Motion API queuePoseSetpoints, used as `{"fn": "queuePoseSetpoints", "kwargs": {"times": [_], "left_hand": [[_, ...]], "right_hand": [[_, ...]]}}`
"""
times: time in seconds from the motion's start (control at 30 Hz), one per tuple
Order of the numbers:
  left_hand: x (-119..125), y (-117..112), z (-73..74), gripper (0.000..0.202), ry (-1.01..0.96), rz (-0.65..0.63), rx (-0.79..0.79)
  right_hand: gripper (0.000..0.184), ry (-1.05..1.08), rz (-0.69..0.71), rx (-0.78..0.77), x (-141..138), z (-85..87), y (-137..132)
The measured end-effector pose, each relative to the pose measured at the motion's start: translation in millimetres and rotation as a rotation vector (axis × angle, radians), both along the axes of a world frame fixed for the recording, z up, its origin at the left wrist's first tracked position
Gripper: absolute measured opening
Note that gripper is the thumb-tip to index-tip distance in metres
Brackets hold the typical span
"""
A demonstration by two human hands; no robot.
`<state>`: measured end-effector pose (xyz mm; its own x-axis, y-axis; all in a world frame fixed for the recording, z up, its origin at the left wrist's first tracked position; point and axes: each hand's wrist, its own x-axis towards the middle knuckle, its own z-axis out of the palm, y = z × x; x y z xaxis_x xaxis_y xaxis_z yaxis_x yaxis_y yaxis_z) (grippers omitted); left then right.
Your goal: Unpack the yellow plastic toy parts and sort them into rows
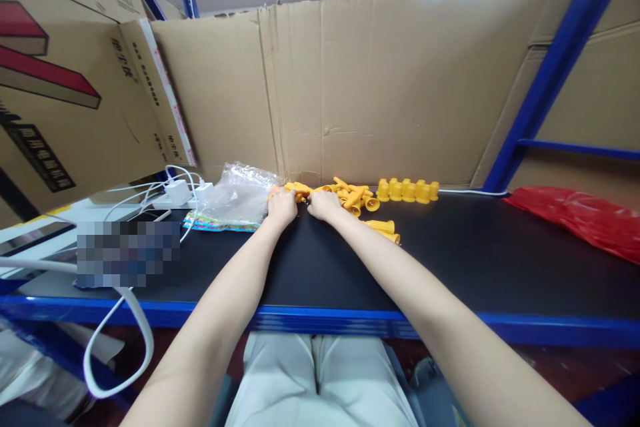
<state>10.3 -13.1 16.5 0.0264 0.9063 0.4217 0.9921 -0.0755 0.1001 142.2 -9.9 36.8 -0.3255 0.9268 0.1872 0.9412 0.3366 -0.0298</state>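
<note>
Both arms stretch forward over the black tabletop to a loose pile of yellow plastic pieces (354, 195), some with flared, cup-like ends. My left hand (283, 207) is at the pile's left end, fingers curled down among the pieces. Just right of it, my right hand (325, 205) is closed, with a small dark spot by its thumb. What either hand grips is hidden behind the knuckles. Nearer me, beside my right forearm, lie a few long yellow pieces (381, 227). Several yellow cup-shaped pieces (407, 191) stand upright in a row to the right.
A clear plastic bag (237, 193) lies left of my hands, near white chargers and cables (177, 192). Cardboard (400, 87) walls the back. A red plastic bag (575, 217) lies far right. A blue rail (330, 320) edges the table; a white cable loop (145, 333) hangs at left.
</note>
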Motion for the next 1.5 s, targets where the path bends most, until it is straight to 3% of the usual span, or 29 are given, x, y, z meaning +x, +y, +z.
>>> {"fn": "queuePoseSetpoints", "kwargs": {"times": [0.43,0.7,1.0,1.07,1.17,1.3,1.37,1.5], "left_hand": [[-1.9,7.2,-8.5,0.031,-0.191,-0.03,-0.011],[-0.1,4.7,-7.4,0.035,-0.117,0.022,-0.043],[-0.6,7.3,-5.8,0.032,-0.131,0.022,0.023],[-1.6,7.7,-4.1,0.033,-0.163,-0.016,0.128],[-2.0,6.1,0.0,0.039,-0.192,-0.174,0.288],[3.2,-1.7,5.8,0.05,-0.135,-0.425,0.325],[7.0,-5.6,7.7,0.053,-0.1,-0.462,0.298],[10.7,-9.0,10.6,0.044,-0.11,-0.419,0.283]], "right_hand": [[0.039,0.138,0.125,0.211,29.2,-0.9,5.0],[0.03,0.005,0.352,0.341,49.3,6.5,-5.1],[0.034,0.169,0.456,0.501,86.0,19.8,-22.6],[0.036,0.255,0.479,0.533,93.4,18.2,-23.2],[0.039,0.327,0.517,0.544,101.4,11.6,-21.0],[0.039,0.313,0.61,0.511,105.8,4.2,-19.6],[0.039,0.323,0.633,0.513,106.1,3.5,-21.2],[0.036,0.334,0.633,0.543,106.3,5.4,-26.5]]}}
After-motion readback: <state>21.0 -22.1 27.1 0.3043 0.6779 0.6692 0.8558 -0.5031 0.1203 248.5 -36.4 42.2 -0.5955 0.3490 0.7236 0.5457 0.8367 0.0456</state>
